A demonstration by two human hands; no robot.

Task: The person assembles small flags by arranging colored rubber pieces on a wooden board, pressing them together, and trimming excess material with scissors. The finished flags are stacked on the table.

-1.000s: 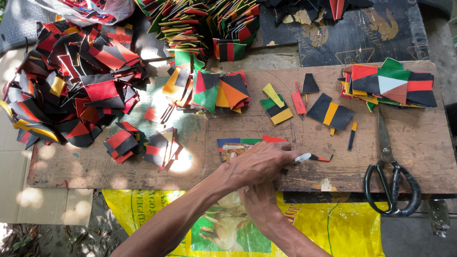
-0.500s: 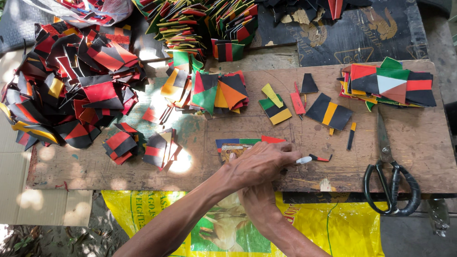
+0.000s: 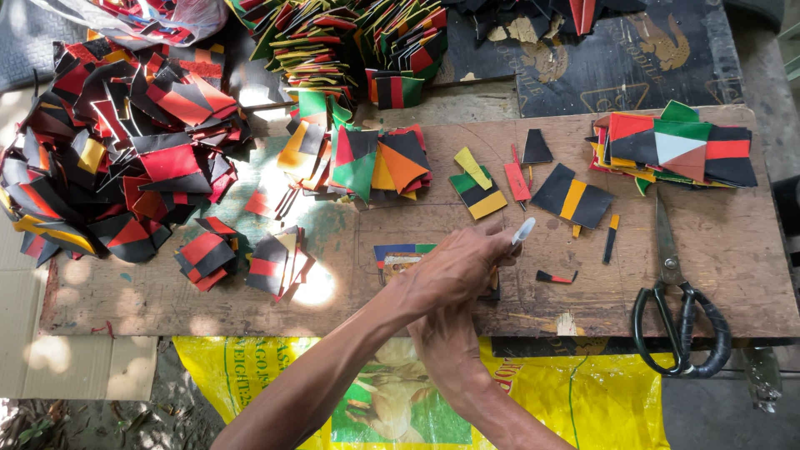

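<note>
Hands cross over the near middle of a wooden board [image 3: 250, 304]. Left hand [image 3: 454, 267] lies on top, fingers curled shut around a white-tipped pen [image 3: 522, 229] that points up and to the right from the fist. Right hand [image 3: 446, 342] sits beneath it at the board's near edge; its fingers are hidden, so their state cannot be told. Just left of the hands, partly covered by them, lies a striped patch [image 3: 400, 254] in blue, red and green, flat on the board.

Small black and red scrap [image 3: 554, 277] lies just right of the hands. Scissors [image 3: 679, 312] with black handles lie further right, handles hanging over the near edge, blades pointing away. Black and yellow patch [image 3: 573, 197] lies beyond the hands, with a black, green and yellow patch [image 3: 477, 192] to its left. Stack of mixed patches [image 3: 675, 150] occupies the far right corner. Fanned stack [image 3: 375, 162] in red, green, orange and black sits at the far middle. Large pile [image 3: 117, 150] of red and black pieces covers the left end. Yellow sack [image 3: 583, 392] lies below the board.
</note>
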